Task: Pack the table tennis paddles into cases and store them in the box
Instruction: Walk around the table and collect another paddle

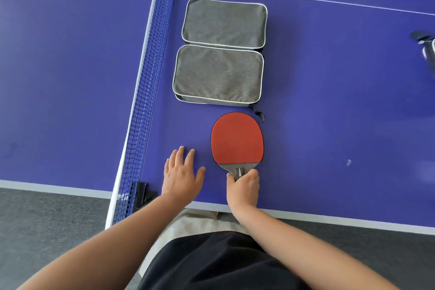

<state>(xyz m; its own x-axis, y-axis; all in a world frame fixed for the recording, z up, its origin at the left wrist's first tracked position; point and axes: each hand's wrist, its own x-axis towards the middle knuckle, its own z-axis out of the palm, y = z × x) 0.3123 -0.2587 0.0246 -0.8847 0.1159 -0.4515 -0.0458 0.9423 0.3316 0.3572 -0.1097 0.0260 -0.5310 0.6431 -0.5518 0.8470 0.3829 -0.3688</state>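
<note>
A red-faced table tennis paddle (237, 139) lies flat on the blue table (329, 101), its short handle toward me. My right hand (242, 187) grips that handle. My left hand (181, 172) rests flat on the table just left of the paddle, fingers spread, holding nothing. Two grey rectangular cases with white piping lie in a row beyond the paddle: the near case (217, 74) and the far case (224, 22). Both look closed. A black zipper pull (259, 114) trails from the near case beside the paddle's tip.
The blue net (146, 92) runs along the left of the cases and my left hand, with its black clamp (142, 193) at the table's near edge. A dark object (426, 47) is cut off at the right edge. Grey floor lies below the table edge.
</note>
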